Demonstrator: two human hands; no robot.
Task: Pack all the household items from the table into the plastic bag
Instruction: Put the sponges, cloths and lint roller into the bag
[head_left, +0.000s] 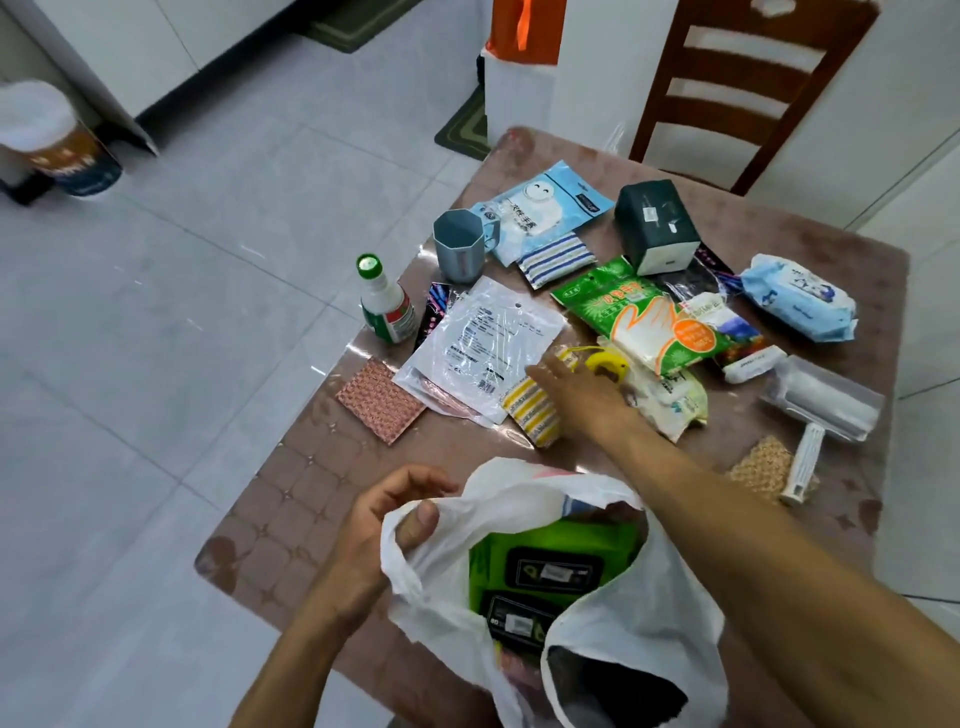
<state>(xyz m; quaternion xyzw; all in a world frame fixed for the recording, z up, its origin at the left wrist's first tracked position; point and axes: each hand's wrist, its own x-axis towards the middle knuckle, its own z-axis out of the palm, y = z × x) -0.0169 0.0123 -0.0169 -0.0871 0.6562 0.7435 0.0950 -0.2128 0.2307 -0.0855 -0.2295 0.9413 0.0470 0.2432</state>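
Many items remain on the brown patterned plastic-covered surface (291, 499); few are packed. Entry one: thin white plastic carrier bag (639, 623), at the near edge, mouth up. My left hand (387, 525) pinches its rim, thumb over the film and fingers curled, a narrow grip that I judge keeps the mouth spread for loading. Inside: a bright green wipes pack with black label panels (556, 566); its print is too small to read. Entry two: my right hand (576, 392), fingers spread wide and holding nothing, hovers over the yellow-and-white striped cloth pack (535, 408), likely the next pick; I cannot tell whether it touches. Entry three: flat clear-and-white sachet with a barcode (483, 345), overlapping that pack; text unreadable. Entry four: green glove pack with an orange hand outline (644, 317), Chinese lettering, not legible to me. Entry five: pale blue pouch with a smiling face (545, 208), large Chinese characters that I cannot make out. Also loose on the surface: grey-blue faceted plastic mug (460, 247), white bottle with a green cap (387, 306) at the far-left edge, dark green tissue box (657, 223), blue wet-wipe packet (797, 299), white lint roller (818, 410), pink woven scouring pad (379, 400). Flat packs lie overlapped, so each must be lifted from the top layer first.
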